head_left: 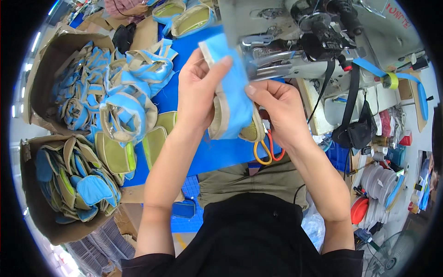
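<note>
Blue-and-beige fabric band is being pinched by left hand and right hand, both grips being clenched on opposite sides, presumably for steadying it.

Looks bright, with glare from lamps at far left; blurs along the blue cloth; bends and blackens toward the round rim.

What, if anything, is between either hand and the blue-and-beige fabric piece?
Nothing visible. The left hand holds the fabric piece, and the right hand is at its right edge. The orange-and-red scissors handles show just below the right hand, not in between.
</note>
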`<state>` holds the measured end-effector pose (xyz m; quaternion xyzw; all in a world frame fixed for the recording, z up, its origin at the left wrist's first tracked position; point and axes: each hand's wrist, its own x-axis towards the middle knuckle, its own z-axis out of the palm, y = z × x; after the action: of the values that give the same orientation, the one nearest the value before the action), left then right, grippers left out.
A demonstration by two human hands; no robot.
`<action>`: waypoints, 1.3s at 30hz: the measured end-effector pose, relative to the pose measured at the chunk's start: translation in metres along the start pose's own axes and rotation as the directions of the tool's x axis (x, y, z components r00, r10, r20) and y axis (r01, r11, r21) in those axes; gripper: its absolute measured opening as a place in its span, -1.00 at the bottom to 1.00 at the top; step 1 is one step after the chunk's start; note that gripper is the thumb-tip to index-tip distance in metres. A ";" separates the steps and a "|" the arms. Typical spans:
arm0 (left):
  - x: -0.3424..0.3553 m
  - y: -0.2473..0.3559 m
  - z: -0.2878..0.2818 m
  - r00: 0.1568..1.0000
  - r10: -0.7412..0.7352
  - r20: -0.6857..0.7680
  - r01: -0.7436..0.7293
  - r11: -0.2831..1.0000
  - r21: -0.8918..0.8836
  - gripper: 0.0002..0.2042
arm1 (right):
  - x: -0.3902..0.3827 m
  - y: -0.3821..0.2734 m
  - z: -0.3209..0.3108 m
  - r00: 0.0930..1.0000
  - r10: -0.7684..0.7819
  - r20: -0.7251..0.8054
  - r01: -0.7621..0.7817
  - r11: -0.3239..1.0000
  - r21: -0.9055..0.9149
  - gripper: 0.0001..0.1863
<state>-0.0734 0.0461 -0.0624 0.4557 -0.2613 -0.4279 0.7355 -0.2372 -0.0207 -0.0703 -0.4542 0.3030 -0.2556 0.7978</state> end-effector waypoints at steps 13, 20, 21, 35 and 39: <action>0.025 0.006 0.013 0.987 0.144 -0.075 -0.127 0.973 0.193 -0.58 | 0.004 0.001 0.018 0.994 0.100 -0.050 -0.068 0.895 0.441 -0.81; 0.035 0.005 0.005 0.988 0.141 -0.069 -0.104 0.918 0.383 -0.56 | 0.004 -0.009 0.020 0.981 0.167 -0.095 -0.099 0.864 0.494 -0.80; 0.038 0.006 0.002 0.987 0.134 -0.085 -0.084 0.895 0.439 -0.55 | 0.005 -0.011 0.019 0.981 0.160 -0.108 -0.088 0.867 0.490 -0.80; 0.052 0.030 -0.022 0.981 0.187 -0.043 -0.133 0.826 0.548 -0.53 | 0.005 0.001 0.018 0.977 -0.066 -0.202 0.136 0.925 0.355 -0.78; 0.018 0.028 -0.009 0.996 -0.092 0.021 0.084 0.965 0.249 -0.54 | 0.005 0.004 0.024 0.961 -0.113 -0.250 0.197 0.920 0.339 -0.76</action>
<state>-0.0471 0.0408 -0.0416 0.5480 -0.3041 -0.4313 0.6489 -0.2161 -0.0085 -0.0655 -0.2909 0.3024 -0.4195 0.8050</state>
